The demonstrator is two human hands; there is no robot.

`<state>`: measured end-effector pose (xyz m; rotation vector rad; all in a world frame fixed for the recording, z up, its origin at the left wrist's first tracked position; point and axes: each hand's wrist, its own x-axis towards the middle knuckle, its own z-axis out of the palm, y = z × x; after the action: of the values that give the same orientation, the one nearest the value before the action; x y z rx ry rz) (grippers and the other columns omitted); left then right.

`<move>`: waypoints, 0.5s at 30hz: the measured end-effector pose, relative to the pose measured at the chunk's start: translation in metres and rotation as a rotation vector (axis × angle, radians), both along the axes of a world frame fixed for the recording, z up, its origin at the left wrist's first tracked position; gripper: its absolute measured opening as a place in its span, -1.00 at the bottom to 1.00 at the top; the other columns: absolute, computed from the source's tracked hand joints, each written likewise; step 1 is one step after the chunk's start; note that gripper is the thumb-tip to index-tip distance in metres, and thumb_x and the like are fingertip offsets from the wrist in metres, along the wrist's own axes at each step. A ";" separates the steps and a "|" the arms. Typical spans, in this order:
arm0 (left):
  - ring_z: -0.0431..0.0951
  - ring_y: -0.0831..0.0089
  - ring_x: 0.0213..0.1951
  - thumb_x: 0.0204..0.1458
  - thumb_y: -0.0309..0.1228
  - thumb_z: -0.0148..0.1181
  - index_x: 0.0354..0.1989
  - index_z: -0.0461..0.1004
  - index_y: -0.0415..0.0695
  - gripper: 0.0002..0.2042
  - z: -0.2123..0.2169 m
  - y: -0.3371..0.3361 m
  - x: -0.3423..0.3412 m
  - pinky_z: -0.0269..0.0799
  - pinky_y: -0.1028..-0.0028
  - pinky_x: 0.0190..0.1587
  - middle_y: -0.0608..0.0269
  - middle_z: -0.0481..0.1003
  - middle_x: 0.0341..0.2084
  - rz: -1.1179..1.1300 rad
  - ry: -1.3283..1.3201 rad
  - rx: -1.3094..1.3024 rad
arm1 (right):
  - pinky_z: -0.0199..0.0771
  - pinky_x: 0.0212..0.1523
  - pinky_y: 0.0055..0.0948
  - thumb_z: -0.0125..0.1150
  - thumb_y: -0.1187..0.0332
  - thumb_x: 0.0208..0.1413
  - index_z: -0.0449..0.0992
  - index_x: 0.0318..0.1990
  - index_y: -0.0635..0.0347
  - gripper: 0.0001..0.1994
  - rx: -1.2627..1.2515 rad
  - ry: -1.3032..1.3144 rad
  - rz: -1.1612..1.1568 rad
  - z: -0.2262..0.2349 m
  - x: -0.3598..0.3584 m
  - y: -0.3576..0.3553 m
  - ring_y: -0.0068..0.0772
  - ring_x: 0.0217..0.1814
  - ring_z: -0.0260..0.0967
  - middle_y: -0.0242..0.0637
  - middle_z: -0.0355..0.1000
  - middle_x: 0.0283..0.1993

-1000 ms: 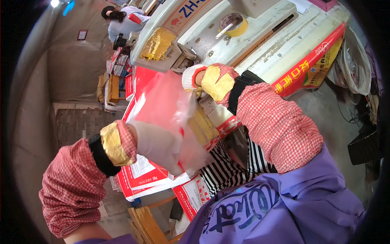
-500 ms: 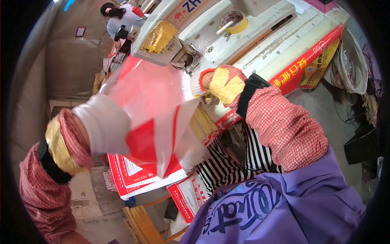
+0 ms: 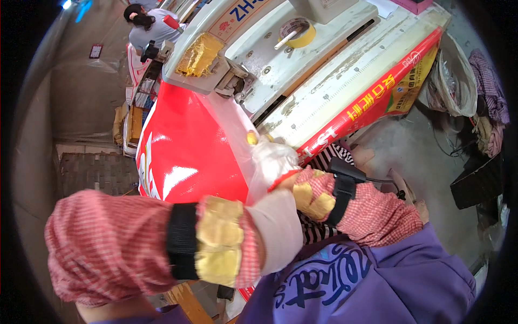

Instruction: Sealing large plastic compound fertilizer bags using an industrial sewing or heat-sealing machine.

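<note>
Yellow tape roll [image 3: 296, 32] on the machine [image 3: 280, 65]; another person [image 3: 144, 29] beyond.

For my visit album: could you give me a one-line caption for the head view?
Two gloved hands, left and right, grip a glossy red bag at a white machine.

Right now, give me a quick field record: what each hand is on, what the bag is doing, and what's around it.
left hand: white-gloved, close by the bag's near edge; grip hidden
right hand: white-gloved, gripping the clear edge of the bag
bag: red, glossy, clear margin, spread flat toward the machine
machine: white, its yellow-wrapped head at the bag's far end
tape roll: yellow, on a peg on the machine
background: another person at a further bench
</note>
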<state>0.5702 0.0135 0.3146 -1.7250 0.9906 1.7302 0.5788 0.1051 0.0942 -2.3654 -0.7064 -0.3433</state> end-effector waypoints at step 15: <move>0.46 0.25 -0.65 -0.32 -0.36 0.14 -0.73 0.44 -0.14 -0.87 0.018 0.101 0.016 0.37 0.35 -0.56 0.21 0.39 -0.77 0.200 -0.579 -0.398 | 0.39 -0.56 -0.30 -0.03 0.32 0.01 0.43 -0.38 0.15 -0.86 0.255 0.085 -0.301 0.036 0.056 0.052 -0.20 -0.55 0.38 -0.26 0.39 -0.54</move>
<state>0.5857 0.1144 0.3329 -2.4570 0.9499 1.0562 0.6346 0.1567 0.1305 -2.2242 -0.2477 -0.4303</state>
